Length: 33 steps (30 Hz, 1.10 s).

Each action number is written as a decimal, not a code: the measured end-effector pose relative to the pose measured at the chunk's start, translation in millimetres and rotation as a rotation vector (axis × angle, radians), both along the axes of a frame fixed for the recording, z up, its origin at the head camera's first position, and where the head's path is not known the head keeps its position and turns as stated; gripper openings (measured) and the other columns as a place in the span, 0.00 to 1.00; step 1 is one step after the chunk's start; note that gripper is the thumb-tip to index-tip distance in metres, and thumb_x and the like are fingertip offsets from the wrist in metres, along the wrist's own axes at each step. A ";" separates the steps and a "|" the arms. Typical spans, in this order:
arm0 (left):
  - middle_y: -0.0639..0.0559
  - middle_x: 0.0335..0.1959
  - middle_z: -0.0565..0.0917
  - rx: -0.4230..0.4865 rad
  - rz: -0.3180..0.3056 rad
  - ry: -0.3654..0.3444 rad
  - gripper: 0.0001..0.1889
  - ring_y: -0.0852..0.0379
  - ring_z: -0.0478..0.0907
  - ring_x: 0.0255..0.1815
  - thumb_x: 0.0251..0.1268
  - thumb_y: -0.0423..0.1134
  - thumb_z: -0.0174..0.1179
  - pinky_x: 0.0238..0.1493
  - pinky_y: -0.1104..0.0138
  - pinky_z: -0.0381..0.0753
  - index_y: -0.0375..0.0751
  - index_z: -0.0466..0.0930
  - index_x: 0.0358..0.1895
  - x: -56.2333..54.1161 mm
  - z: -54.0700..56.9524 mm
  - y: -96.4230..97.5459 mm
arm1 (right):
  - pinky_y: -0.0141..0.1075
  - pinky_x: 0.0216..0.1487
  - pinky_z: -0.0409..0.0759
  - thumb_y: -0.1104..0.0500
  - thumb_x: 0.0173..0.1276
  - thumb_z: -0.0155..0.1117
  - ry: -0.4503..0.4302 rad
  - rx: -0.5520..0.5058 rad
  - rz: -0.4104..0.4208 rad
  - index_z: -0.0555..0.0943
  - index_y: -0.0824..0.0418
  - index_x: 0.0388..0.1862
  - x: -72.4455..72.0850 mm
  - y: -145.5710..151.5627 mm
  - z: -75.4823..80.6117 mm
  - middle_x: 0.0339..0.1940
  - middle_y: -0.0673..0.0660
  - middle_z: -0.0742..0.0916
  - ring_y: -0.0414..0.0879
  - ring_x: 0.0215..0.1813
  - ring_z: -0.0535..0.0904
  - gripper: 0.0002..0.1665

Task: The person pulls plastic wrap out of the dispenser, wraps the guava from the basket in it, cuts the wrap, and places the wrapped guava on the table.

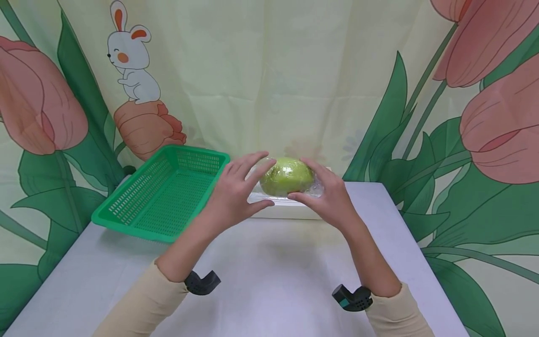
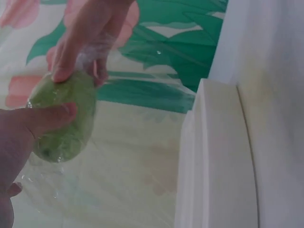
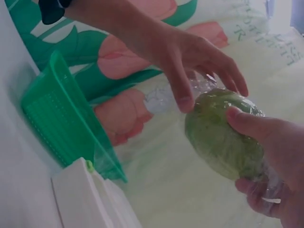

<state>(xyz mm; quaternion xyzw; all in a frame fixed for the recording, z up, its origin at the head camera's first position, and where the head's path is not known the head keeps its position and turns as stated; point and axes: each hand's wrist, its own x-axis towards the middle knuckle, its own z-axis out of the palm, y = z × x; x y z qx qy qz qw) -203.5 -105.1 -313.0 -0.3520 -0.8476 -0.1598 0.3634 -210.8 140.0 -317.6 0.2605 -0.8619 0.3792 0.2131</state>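
A green oval fruit [image 1: 287,177], wrapped in shiny clear plastic film [image 3: 206,85], is held up over a long white box [image 1: 286,213] at the table's back. My right hand [image 1: 330,196] grips its right end, thumb on the near side and fingers round the far side. On the left, my left hand [image 1: 236,187] has its fingers spread and gently bent beside the fruit. Its index fingertip reaches the fruit's edge in the head view, while the thumb stands apart below. Loose film trails from the fruit's ends in the wrist views.
A green plastic basket [image 1: 98,216] with slotted walls stands on the white-covered table [image 1: 269,281], left of the box. Behind the table hangs a curtain [image 1: 303,70] printed with tulips and a rabbit. Dark cameras [image 1: 203,282] are strapped to both wrists.
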 end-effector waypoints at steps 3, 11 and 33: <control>0.48 0.69 0.69 -0.043 0.008 0.033 0.47 0.48 0.66 0.69 0.42 0.51 0.78 0.65 0.52 0.69 0.49 0.65 0.69 -3.5 -5.9 2.2 | 0.45 0.47 0.81 0.47 0.50 0.79 -0.031 0.018 0.013 0.70 0.48 0.68 -0.2 0.8 -0.6 0.59 0.52 0.82 0.48 0.56 0.78 0.46; 0.48 0.63 0.74 -0.033 -0.027 -0.031 0.44 0.50 0.72 0.63 0.44 0.46 0.77 0.62 0.56 0.73 0.44 0.66 0.68 -10.1 -17.6 5.4 | 0.40 0.46 0.81 0.43 0.54 0.75 -0.111 0.043 0.032 0.70 0.46 0.68 -3.3 3.5 -5.2 0.58 0.50 0.83 0.44 0.52 0.79 0.42; 0.49 0.64 0.73 0.036 -0.074 -0.490 0.42 0.49 0.77 0.59 0.50 0.47 0.73 0.53 0.56 0.82 0.46 0.64 0.69 -22.9 -25.0 3.7 | 0.54 0.63 0.73 0.41 0.38 0.83 0.400 0.352 -0.026 0.73 0.54 0.66 1.5 -10.5 -12.9 0.64 0.56 0.77 0.54 0.66 0.71 0.54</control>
